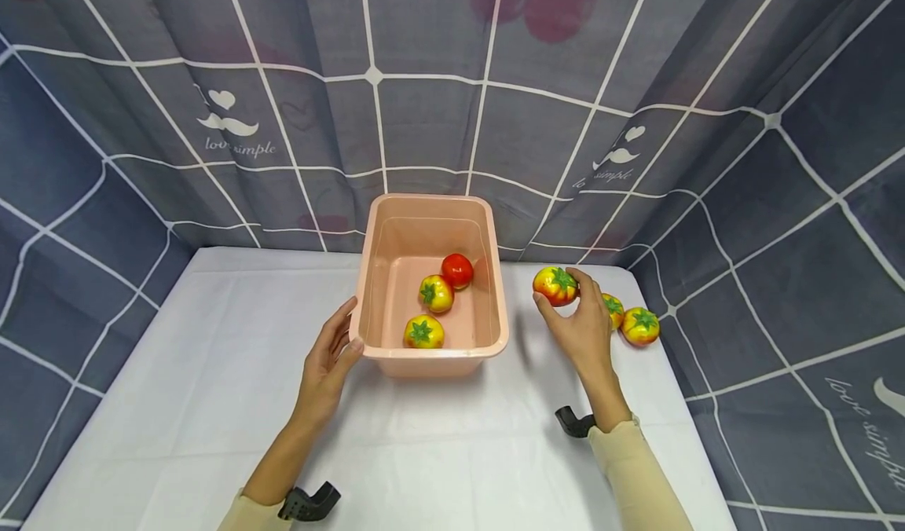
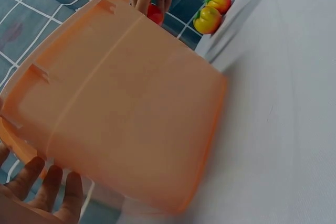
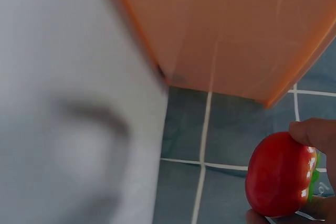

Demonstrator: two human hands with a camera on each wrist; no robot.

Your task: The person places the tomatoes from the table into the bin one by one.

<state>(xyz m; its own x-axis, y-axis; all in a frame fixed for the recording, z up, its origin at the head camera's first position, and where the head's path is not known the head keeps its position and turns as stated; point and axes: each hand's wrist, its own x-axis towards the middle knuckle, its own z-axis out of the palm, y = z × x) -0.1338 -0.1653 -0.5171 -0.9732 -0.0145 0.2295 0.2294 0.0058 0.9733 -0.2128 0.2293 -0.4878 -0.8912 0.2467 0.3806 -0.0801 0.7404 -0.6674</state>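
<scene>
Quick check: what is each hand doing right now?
Left hand: open, fingers resting against the pink tub.
Right hand: gripping a tomato beside the tub.

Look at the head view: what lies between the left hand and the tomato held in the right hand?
The pink tub, holding three tomatoes, sits between the left hand and the held tomato; the head view shows it.

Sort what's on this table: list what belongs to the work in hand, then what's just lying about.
In hand:
- red-yellow toy tomato gripped by right hand
- pink plastic tub, left hand at its rim
- three tomatoes inside

Lying about:
- two tomatoes on the white tablecloth
- grey checked curtain
</scene>
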